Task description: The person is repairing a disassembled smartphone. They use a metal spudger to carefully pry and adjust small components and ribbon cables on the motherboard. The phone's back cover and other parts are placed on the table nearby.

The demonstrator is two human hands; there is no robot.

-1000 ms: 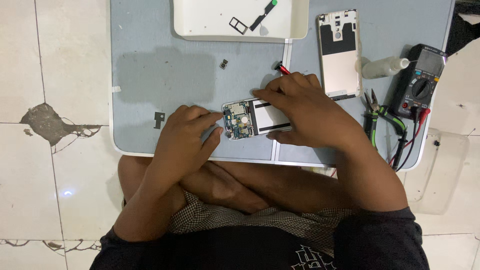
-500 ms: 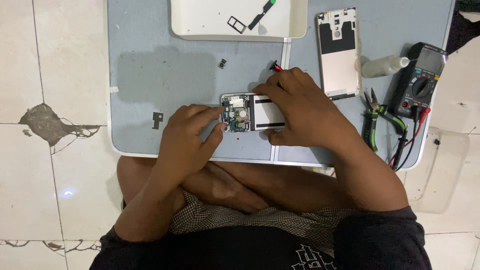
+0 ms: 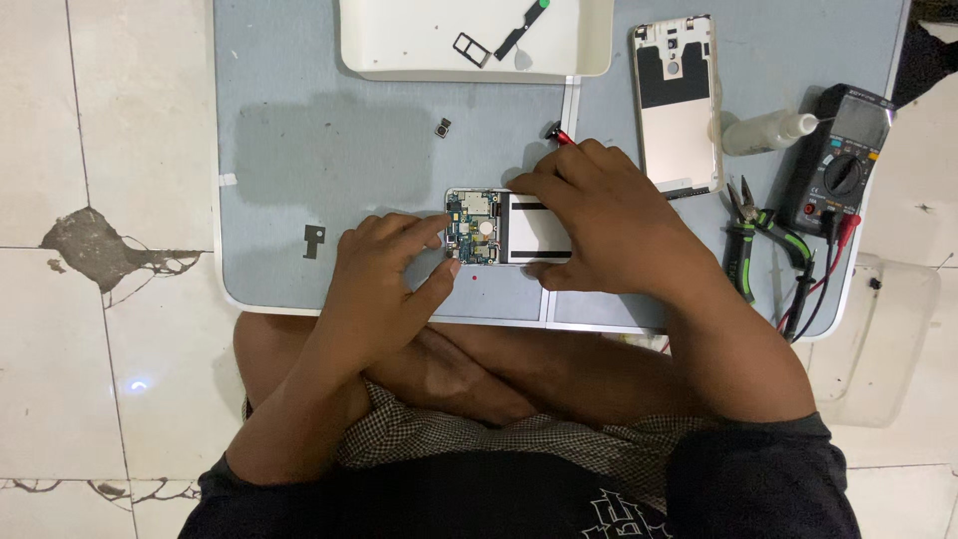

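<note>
On the table (image 3: 299, 150), both hands still steady the opened phone (image 3: 499, 227).

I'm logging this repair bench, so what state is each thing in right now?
Phone: back off, circuit board exposed, lying flat.
Left hand: fingertips on the phone's board end.
Right hand: pressing on the phone's battery end.
Back cover: removed, inside face up.
Tray: holds small parts.
Pliers: lying flat, handles towards the person.

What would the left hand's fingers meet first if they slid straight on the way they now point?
The left hand points up and to the right; its fingertips already sit at the opened phone, so its exposed circuit board comes first, it seems.
</note>
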